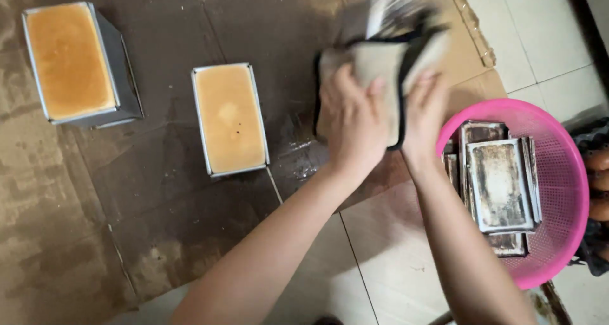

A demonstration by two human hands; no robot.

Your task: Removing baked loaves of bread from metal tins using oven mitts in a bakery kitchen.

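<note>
Both hands clamp one blurred loaf tin (387, 20) through cloth pads (380, 71): left hand (352, 119) and right hand (424, 112) below it, tin's long axis tilted away, above stained cardboard (158, 204), beside the pink basket (564, 173)

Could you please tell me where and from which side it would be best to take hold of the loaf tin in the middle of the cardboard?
Probably the two long walls of the middle loaf tin, reached from above. It stands upright with cake filling the open top, so fingers should clamp outside the walls.
</note>
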